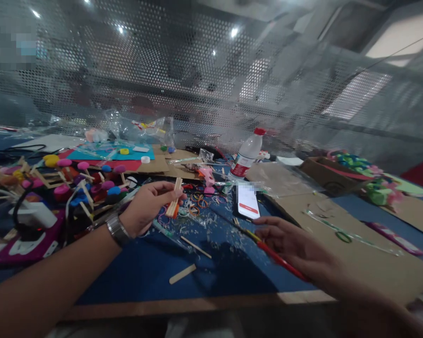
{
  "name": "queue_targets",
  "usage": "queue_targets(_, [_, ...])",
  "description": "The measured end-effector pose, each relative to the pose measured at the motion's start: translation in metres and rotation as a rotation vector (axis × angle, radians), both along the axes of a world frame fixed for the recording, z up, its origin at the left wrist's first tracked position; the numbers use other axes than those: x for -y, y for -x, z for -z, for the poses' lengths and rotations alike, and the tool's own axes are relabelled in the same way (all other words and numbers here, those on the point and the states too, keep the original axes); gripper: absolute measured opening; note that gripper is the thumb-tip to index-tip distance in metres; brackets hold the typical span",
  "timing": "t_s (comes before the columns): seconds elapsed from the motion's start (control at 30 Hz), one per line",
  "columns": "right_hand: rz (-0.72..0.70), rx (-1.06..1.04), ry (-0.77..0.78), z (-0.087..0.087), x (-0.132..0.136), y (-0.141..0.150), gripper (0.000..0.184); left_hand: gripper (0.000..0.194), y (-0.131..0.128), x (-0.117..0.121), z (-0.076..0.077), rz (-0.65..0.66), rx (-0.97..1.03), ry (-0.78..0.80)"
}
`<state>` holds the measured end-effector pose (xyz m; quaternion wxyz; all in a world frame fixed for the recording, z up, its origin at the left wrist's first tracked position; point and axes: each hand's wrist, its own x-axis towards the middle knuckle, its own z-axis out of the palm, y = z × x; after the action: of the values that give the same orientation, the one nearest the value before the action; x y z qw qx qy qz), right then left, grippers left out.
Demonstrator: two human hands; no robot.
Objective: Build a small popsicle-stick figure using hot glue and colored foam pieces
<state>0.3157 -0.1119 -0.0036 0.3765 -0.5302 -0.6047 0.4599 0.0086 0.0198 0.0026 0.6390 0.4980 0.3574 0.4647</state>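
A small bundle of wooden craft sticks (175,199) is pinched upright between the thumb and fingers of my left hand (146,206), with something orange beside its lower end. My right hand (285,239) grips a tool with red and yellow handles (280,260), which looks like pliers or scissors; its dark tip points toward the table middle, blurred. On the blue tabletop below lie a flat craft stick (182,274) and a thinner stick (196,247). Loose rubber bands (198,201) and pale scraps are scattered just beyond my hands. A lit phone (247,203) lies close to my right fingertips.
Colourful stick-and-clay pieces (102,188) crowd the left, near a purple power strip (31,239) with a white plug. A red-capped bottle (248,152) stands behind the phone. Cardboard (352,253) covers the right side, with an open box (324,176) behind. A perforated metal screen backs the table.
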Motion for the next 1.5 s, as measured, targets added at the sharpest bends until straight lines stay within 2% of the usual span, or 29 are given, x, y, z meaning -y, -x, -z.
queue_targets(0.07, [-0.004, -0.114, 0.024, -0.013, -0.012, 0.006, 0.062, 0.027, 0.001, -0.001, 0.002, 0.015, -0.006, -0.018])
queue_targets(0.13, [-0.041, -0.14, 0.017, -0.024, -0.027, 0.017, 0.065, 0.027, 0.001, -0.001, 0.004, 0.04, -0.012, -0.03])
queue_targets(0.23, [-0.154, -0.065, -0.116, -0.034, -0.052, 0.041, 0.067, 0.03, 0.002, 0.0, 0.004, 0.073, -0.014, -0.027])
queue_targets(0.33, [-0.135, 0.102, -0.294, -0.029, -0.077, 0.062, 0.067, 0.036, 0.002, 0.003, 0.001, 0.074, -0.004, -0.008])
queue_targets(0.4, [-0.221, 0.23, -0.34, -0.021, -0.088, 0.068, 0.071, 0.039, 0.002, 0.005, -0.002, 0.078, -0.005, 0.01])
queue_targets(0.47, [-0.288, 0.226, -0.389, -0.012, -0.094, 0.068, 0.073, 0.041, 0.002, 0.007, -0.004, 0.093, -0.017, 0.03])
queue_targets(0.6, [-0.342, 0.317, -0.445, -0.004, -0.089, 0.058, 0.071, 0.041, 0.002, 0.007, -0.004, 0.119, -0.036, 0.039])
queue_targets(0.87, [-0.304, 0.359, -0.572, -0.005, -0.081, 0.056, 0.068, 0.022, 0.002, 0.01, -0.006, 0.154, -0.122, -0.105])
queue_targets(1.13, [-0.323, 0.457, -0.696, -0.005, -0.08, 0.053, 0.061, 0.02, 0.001, 0.009, -0.006, 0.162, -0.178, -0.151])
queue_targets(1.5, [-0.364, 0.496, -0.772, -0.004, -0.081, 0.048, 0.052, 0.023, 0.001, 0.011, -0.008, 0.148, -0.254, -0.203])
